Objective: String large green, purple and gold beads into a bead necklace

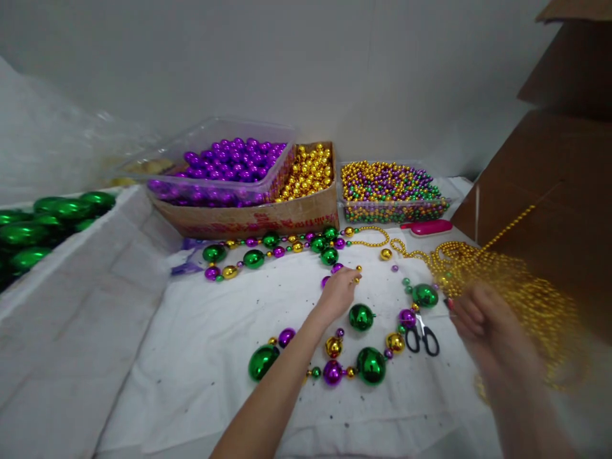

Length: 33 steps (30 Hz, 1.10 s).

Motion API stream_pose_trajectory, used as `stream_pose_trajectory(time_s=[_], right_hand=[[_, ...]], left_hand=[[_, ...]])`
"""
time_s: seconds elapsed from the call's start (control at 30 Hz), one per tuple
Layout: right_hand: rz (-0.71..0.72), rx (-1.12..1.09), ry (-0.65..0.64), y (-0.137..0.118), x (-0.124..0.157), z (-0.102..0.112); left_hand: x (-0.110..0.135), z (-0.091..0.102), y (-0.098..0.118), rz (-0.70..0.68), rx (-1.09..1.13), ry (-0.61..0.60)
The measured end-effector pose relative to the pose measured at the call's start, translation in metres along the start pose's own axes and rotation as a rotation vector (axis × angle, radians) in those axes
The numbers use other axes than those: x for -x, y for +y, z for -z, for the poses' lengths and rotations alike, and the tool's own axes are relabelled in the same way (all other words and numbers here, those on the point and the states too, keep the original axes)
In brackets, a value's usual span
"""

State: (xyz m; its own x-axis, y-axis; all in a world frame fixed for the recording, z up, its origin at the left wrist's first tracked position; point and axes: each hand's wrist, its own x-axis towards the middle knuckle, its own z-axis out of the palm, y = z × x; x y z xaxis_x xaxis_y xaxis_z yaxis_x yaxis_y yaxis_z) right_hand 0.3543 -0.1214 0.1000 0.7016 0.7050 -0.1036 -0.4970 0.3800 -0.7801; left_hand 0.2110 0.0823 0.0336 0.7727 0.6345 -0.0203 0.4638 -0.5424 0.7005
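My left hand reaches over the white cloth, its fingers pinched at small gold beads. Near it lie a large green bead and purple beads partly behind the fingers. On the right, my right hand is closed and blurred by motion. A small red thing shows at its fingertips, too blurred to name. Between the hands and in front of them curves a strand of large green, purple and gold beads, partly hidden by my left forearm. Black-handled scissors lie beside this strand.
Behind stand a clear bin of purple beads, a cardboard box of gold beads and a clear tray of small mixed beads. A finished-looking bead strand, a pink-handled tool, a gold bead-chain pile and green beads surround the cloth.
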Motion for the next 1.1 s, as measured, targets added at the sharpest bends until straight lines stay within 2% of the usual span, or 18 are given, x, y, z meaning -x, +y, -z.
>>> stream_pose_trajectory(time_s=[0.13,0.27,0.4,0.5,0.6,0.73,0.9,1.1], right_hand=[[-0.093,0.041,-0.025,0.016,0.005,-0.002],[-0.1,0.073,0.001,0.022,0.006,0.006],[-0.1,0.141,0.02,0.023,0.007,0.013],[-0.167,0.364,0.021,0.031,0.013,0.012],[-0.269,0.622,-0.066,0.044,0.027,0.007],[-0.32,0.778,-0.163,0.058,0.045,0.0],[-0.274,0.811,-0.105,0.06,0.055,-0.003],[-0.306,0.841,-0.077,0.056,0.054,-0.004]], left_hand=[[-0.021,-0.022,-0.003,0.034,0.023,-0.017],[-0.024,-0.031,-0.01,0.088,0.165,0.019],[-0.021,-0.028,-0.01,0.144,0.466,0.086],[-0.013,-0.023,-0.006,0.219,0.77,0.114],[0.001,-0.017,-0.004,0.293,1.086,0.126],[0.015,-0.012,-0.003,0.37,1.419,0.167],[0.021,-0.012,-0.002,0.442,1.649,0.221],[0.025,-0.014,0.0,0.48,1.741,0.24]])
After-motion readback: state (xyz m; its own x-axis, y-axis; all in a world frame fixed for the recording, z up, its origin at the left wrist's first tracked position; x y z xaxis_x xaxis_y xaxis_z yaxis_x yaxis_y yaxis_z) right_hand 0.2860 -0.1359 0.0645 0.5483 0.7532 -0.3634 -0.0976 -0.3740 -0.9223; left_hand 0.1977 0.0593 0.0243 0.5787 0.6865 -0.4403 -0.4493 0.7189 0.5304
